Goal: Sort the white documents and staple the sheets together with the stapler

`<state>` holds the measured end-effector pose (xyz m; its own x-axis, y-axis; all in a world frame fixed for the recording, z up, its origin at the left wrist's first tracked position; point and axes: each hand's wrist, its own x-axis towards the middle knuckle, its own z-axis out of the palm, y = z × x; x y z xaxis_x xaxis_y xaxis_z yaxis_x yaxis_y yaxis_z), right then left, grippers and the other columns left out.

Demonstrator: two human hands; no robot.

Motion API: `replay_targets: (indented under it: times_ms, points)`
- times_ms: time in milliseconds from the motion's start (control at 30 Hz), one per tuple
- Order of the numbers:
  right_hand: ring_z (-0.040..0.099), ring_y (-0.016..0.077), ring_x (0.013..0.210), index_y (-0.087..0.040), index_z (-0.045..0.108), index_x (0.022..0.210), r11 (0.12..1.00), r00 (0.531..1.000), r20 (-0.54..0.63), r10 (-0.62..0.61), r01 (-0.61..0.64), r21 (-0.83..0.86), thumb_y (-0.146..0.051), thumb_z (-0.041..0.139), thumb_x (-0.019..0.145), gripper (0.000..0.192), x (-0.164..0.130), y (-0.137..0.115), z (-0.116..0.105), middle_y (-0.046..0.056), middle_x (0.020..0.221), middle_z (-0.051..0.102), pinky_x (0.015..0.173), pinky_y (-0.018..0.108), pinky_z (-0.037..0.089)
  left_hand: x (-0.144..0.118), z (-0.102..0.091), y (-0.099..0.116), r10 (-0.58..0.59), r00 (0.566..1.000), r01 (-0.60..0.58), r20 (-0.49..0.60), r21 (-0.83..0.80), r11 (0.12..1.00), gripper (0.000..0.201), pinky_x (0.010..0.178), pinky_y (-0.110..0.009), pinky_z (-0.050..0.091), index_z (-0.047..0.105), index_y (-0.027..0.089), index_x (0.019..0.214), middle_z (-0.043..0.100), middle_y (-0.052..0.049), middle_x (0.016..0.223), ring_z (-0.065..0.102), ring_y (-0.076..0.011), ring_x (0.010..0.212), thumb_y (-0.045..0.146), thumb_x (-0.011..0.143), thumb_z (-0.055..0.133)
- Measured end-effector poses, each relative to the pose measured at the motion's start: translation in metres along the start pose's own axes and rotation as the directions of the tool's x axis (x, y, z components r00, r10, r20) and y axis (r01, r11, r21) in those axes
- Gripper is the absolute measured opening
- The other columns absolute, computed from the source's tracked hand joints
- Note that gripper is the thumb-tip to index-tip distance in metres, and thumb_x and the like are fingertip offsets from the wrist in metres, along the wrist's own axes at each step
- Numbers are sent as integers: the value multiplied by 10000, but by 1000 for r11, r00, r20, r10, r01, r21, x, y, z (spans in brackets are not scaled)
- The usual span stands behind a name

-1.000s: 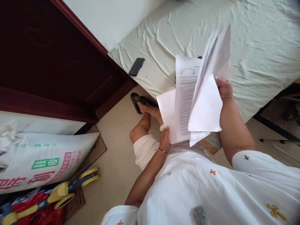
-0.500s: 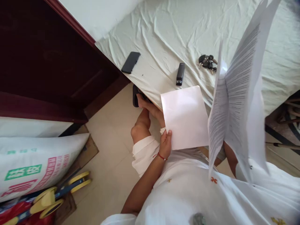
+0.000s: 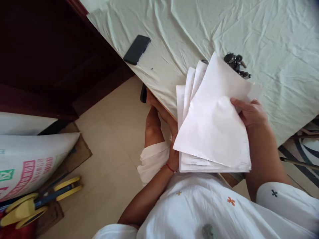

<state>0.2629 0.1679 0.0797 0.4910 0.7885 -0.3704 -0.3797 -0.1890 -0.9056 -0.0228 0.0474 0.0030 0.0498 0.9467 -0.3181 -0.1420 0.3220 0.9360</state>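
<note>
A loose, fanned bundle of paper sheets (image 3: 214, 122) lies across my lap at the table's edge, blank side up on top. Lines of print show at the lower edges of some sheets beneath. My right hand (image 3: 253, 113) grips the bundle's right side, thumb on top and fingers hidden underneath. At the left edge, my left hand (image 3: 174, 151) holds the papers from below, most of its fingers covered. Just beyond the sheets is a bunch of keys (image 3: 236, 63), partly covered by a paper corner. A small dark tip (image 3: 204, 61) of the stapler shows behind the papers.
A black phone (image 3: 137, 49) rests near the left edge of the cloth-covered table (image 3: 171, 43). On the floor at left are a printed white sack (image 3: 32, 162) and a yellow-and-blue wheeled toy (image 3: 42, 202). A dark wooden panel (image 3: 50, 59) stands behind them.
The raised printed sheets have come down leftward onto the sheet in my left hand. My right hand, hidden before, now shows. The stapler has become almost wholly covered. The view has shifted slightly.
</note>
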Motion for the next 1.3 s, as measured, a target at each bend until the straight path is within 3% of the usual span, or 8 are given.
replay_targets:
  times_ms: [133,233,500,700,900,1000,1167,1300]
  points:
    - [700,177,688,-174,795,848,988,998,28,-52,56,-144,-208,982,452,440,-9,6,-18,47,872,798,582,273,620,-1,-2,-2,99,995,-99,11,34,994,622,1122,-457,491,504,244,1434,670,-121,1379,630,-298,1284,591,947,675]
    - [685,145,694,-194,814,847,964,983,-26,-182,173,-200,-224,963,506,373,-9,13,-31,28,882,799,619,244,594,-2,-1,1,141,990,-141,5,95,985,576,1192,-462,434,459,258,1490,598,-122,1490,578,-277,1373,558,1015,583]
    - [657,165,786,-206,792,871,838,879,29,-477,464,-286,-295,936,645,282,-3,34,-30,-1,887,751,736,305,582,-15,-13,6,67,991,-83,118,140,987,498,1148,-437,467,642,214,1366,717,-120,1324,625,-289,1309,576,1053,506]
    - [663,181,804,-161,780,852,822,876,59,-479,471,-320,-333,923,665,291,-5,36,-28,27,891,736,689,295,585,-27,-15,0,-3,992,-13,130,129,992,547,1244,-428,398,686,199,1377,738,-118,1353,615,-287,1373,595,1046,506]
    - [633,140,690,-178,730,794,789,879,97,-467,464,-403,-374,894,735,262,1,37,-36,-21,780,691,616,275,565,-28,-10,-6,-54,995,45,83,107,993,587,1117,-418,498,733,161,1306,779,-128,1285,698,-299,1213,634,1018,538]
    - [696,184,784,-213,693,787,746,878,147,-456,468,-474,-392,810,831,219,-1,33,-40,-40,770,678,619,302,588,-27,-8,-2,-45,998,40,49,96,995,558,1087,-399,503,744,164,1270,793,-117,1214,700,-286,1163,621,1017,551]
    - [728,280,1016,-230,615,712,674,861,185,-474,490,-553,-375,730,884,252,-7,25,-43,-36,777,658,553,278,570,-26,-8,4,-62,998,62,11,44,997,493,962,-341,515,754,174,1059,762,-73,976,677,-240,989,627,1010,565]
    - [733,287,1002,-224,552,648,691,861,91,-500,461,-557,-370,766,830,317,-5,21,-40,-14,747,645,543,285,590,-25,-10,2,-69,996,73,-50,85,994,491,796,-294,470,640,198,822,607,-9,772,556,-178,785,656,991,581]
